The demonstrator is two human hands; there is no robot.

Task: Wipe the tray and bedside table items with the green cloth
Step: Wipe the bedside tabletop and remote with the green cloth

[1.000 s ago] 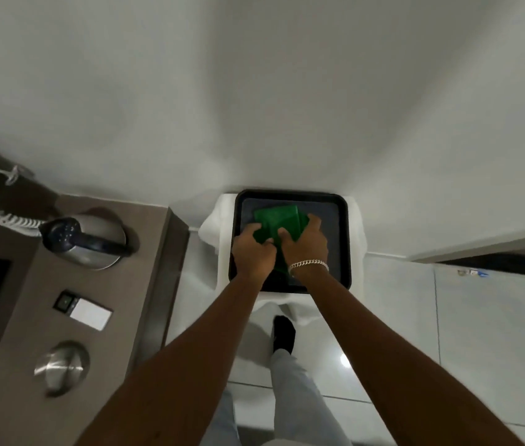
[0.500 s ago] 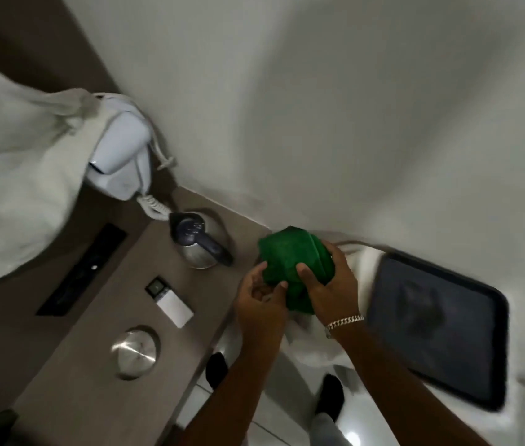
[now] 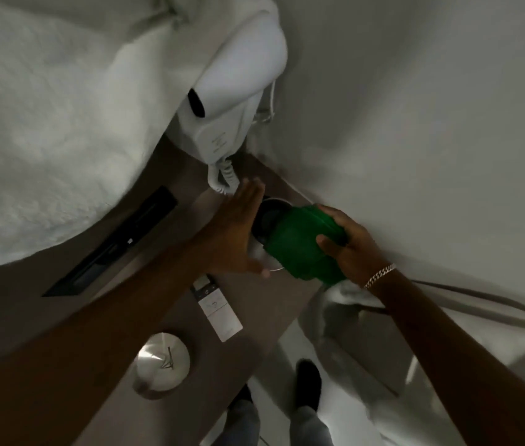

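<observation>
A large white towel hangs across the upper left, above a long brown counter that runs from the lower left up to a corner of the pale wall. A white wall-mounted hair dryer sits at top centre, its coiled cord dropping to the counter. A black recessed panel lies in the counter near the towel.

Two bare arms reach in from the bottom. The left hand is spread flat and wide, gripping nothing, its palm against the left side of a steel kettle at the counter's far end. The right hand, with a chain bracelet at the wrist, is closed around a bunched green cloth, pressing it onto the kettle's right side and covering most of it.

Nearer the camera, a round steel lid rests on the counter, and a small white card lies between lid and kettle. Two dark shoes show on the pale floor below.
</observation>
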